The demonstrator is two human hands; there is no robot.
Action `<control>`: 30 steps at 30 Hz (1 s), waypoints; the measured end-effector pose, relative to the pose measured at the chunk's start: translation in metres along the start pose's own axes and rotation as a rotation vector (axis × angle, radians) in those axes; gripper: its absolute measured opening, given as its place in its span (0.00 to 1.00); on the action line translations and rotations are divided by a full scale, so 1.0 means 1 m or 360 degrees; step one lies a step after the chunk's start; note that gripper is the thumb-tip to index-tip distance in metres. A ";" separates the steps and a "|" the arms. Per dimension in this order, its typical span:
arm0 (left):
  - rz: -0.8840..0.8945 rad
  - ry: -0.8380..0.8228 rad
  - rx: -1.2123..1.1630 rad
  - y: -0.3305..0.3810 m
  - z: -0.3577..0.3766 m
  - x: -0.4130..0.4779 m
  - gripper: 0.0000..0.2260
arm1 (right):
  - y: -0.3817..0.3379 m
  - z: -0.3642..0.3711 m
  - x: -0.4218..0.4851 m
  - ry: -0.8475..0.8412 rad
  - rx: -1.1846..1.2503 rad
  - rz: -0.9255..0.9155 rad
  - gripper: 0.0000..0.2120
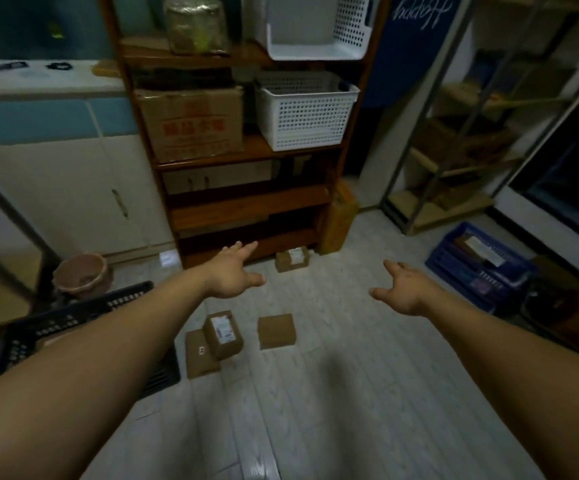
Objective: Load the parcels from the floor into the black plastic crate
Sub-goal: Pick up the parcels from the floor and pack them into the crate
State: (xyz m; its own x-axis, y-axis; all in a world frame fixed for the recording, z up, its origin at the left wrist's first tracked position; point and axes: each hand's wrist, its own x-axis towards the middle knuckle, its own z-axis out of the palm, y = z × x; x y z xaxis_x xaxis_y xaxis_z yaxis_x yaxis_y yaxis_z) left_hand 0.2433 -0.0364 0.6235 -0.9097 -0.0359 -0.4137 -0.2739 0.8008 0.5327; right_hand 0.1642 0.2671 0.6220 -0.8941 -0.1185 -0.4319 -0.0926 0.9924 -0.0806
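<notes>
Several brown cardboard parcels lie on the pale floor. A labelled parcel (222, 335) leans on a flat parcel (198, 358) below my left hand. To their right lies a plain square parcel (276, 331). A small labelled parcel (292, 258) sits farther off, by the foot of the wooden shelf. The black plastic crate (73, 315) stands at the left, partly hidden by my left forearm. My left hand (234, 274) and my right hand (404, 287) are both stretched forward above the floor, fingers apart, holding nothing.
A wooden shelf unit (246, 199) with a cardboard box and white baskets stands straight ahead. A blue crate (478, 265) holding a parcel is on the right by a metal rack (454, 161). A brown bucket (82, 275) stands behind the black crate.
</notes>
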 end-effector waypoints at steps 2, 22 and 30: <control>-0.0024 -0.0010 -0.0030 0.006 0.001 0.017 0.34 | 0.010 -0.006 0.019 0.0013 0.0004 -0.0013 0.39; -0.0741 -0.0267 -0.0646 -0.115 0.072 0.265 0.19 | -0.065 0.093 0.323 -0.0658 0.0189 -0.0300 0.39; -0.0953 -0.0171 -0.0820 -0.180 0.181 0.381 0.24 | -0.077 0.231 0.476 -0.0891 0.0398 -0.0233 0.37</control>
State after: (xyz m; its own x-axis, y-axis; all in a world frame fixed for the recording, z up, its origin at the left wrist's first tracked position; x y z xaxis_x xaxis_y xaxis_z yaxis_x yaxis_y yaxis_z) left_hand 0.0026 -0.0858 0.2368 -0.5343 -0.2940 -0.7925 -0.8404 0.2854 0.4607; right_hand -0.1530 0.1269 0.2155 -0.5085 -0.3187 -0.7999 -0.0310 0.9352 -0.3528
